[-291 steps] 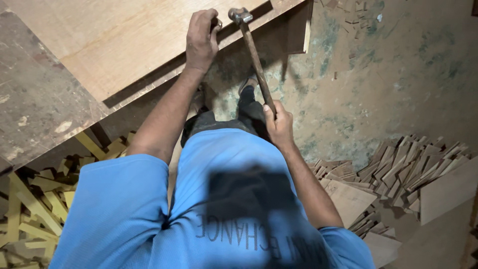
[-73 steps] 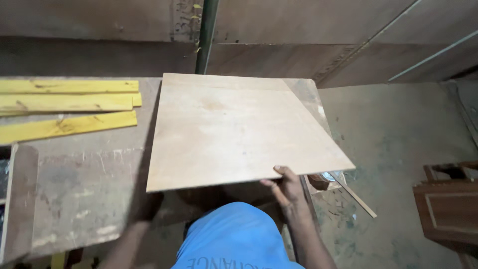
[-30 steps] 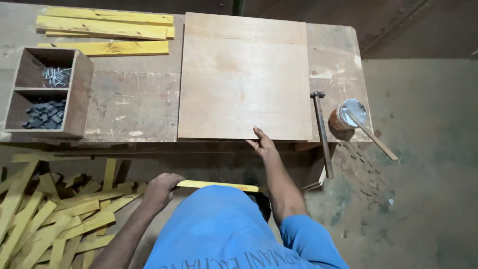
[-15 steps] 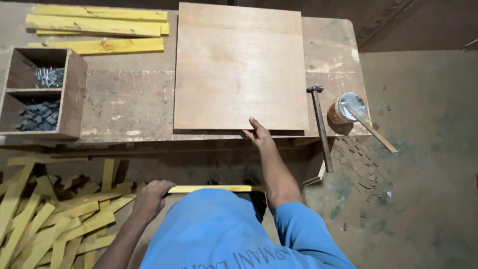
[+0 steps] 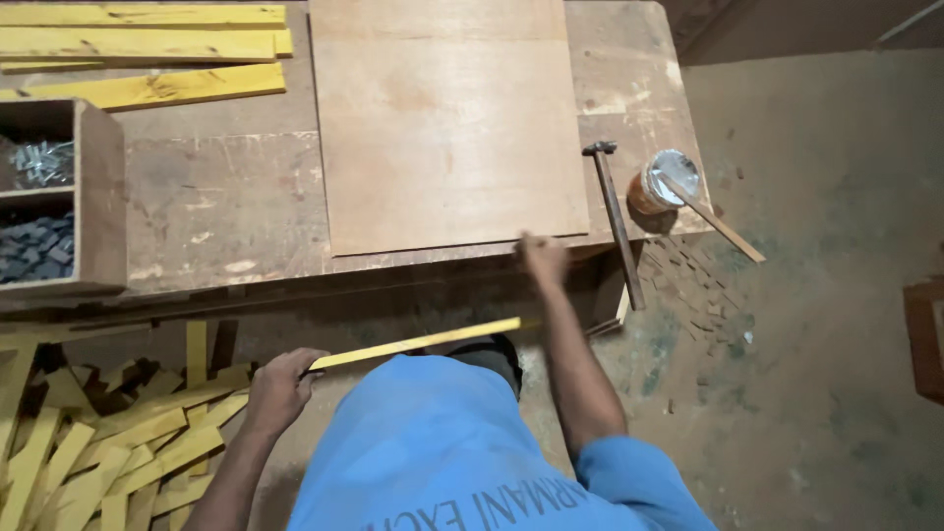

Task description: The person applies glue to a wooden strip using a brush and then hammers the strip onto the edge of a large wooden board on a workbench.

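Lower left of centre, the left hand (image 5: pixel 278 385) grips a yellow strip (image 5: pixel 418 343) by its end, level. The right hand (image 5: pixel 542 258), fingers blurred, touches the board (image 5: pixel 447 128) at its near edge, steadying it.

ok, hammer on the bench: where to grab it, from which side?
Take the hammer by the handle's lower end, which overhangs the workbench near edge, coming from the person's side. The head lies far, and a glue tin crowds its right.

Left hand (image 5: pixel 278 385) gripping, right hand (image 5: pixel 543 258) perhaps open
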